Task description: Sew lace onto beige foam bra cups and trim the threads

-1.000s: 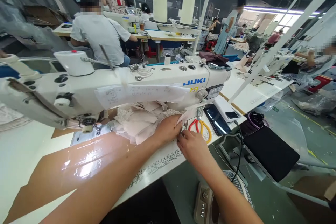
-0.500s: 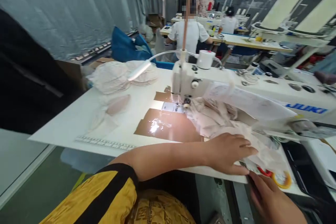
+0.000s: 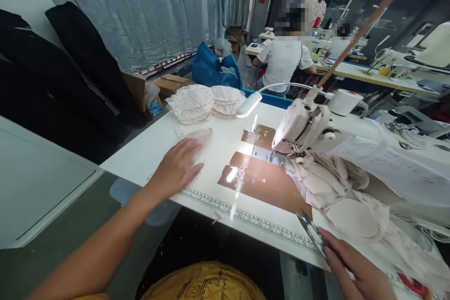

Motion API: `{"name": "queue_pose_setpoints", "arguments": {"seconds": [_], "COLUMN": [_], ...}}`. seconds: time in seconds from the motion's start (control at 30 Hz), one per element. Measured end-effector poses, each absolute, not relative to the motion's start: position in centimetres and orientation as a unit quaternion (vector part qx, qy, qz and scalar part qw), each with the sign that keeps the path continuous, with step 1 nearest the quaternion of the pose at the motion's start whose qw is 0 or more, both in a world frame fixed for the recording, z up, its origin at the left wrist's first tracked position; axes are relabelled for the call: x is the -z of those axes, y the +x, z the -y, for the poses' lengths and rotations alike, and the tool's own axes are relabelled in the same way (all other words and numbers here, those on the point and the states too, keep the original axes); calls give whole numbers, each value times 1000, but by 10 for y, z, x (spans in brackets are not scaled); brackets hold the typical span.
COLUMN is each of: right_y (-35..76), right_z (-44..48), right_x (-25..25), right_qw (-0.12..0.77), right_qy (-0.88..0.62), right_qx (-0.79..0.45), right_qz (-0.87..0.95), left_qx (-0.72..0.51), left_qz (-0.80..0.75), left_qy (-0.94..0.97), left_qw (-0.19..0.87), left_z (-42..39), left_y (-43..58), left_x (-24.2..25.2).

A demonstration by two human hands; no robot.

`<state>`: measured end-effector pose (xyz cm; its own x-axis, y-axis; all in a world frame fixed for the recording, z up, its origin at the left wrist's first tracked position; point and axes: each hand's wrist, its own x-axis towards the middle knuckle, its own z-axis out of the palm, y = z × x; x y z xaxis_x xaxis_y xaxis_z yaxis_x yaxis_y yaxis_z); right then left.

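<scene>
My left hand [image 3: 180, 165] reaches over the left part of the white table, its thumb apart from the fingers. The fingertips lie on or just above a thin, pale sheer fabric piece [image 3: 204, 136], partly hidden by the hand. In my right hand [image 3: 355, 262], near the front edge, is a pair of thread snips [image 3: 312, 234], blades pointing up and left. Between the hands, the sewing machine [image 3: 298, 126] lights its needle area. Bunched beige fabric [image 3: 337, 183] with lace lies to the right of the needle.
Stacked lace pieces [image 3: 197, 103] sit at the table's back left. A measuring tape strip [image 3: 246, 218] runs along the front edge. Brown sheets [image 3: 260, 180] cover the table around the needle plate. A lamp [image 3: 249, 104] arches over. A co-worker in white [image 3: 284, 63] sits beyond.
My left hand has moved from the bunched fabric on the right across to the sheer piece on the left. The snips now show clearly in my right hand. The view has tilted and turned left.
</scene>
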<state>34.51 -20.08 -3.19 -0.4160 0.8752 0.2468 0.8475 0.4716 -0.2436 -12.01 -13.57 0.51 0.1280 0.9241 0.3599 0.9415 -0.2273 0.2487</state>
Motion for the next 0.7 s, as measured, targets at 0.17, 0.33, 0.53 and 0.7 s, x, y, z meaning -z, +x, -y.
{"name": "queue_pose_setpoints", "arguments": {"seconds": [0.17,0.33,0.53,0.7], "right_y": [285,272,262,247], "right_z": [150,108,68,94], "right_x": [29,31,37,30], "right_qw": [199,152,116,118], "right_qy": [-472,-412,-464,-458], "right_qx": [87,113,135,117], "right_qz": [854,892,868,873], "left_qx": [167,249,289,166], "left_qz": [659,644,637,668], "left_qy": [-733,-717,-706,-707], "left_qw": [-28,-94,-106,-161], "left_z": [142,147,106,58], "left_y": [-169,-181,-188,-179], "left_x": [12,7,-22,-28]}}
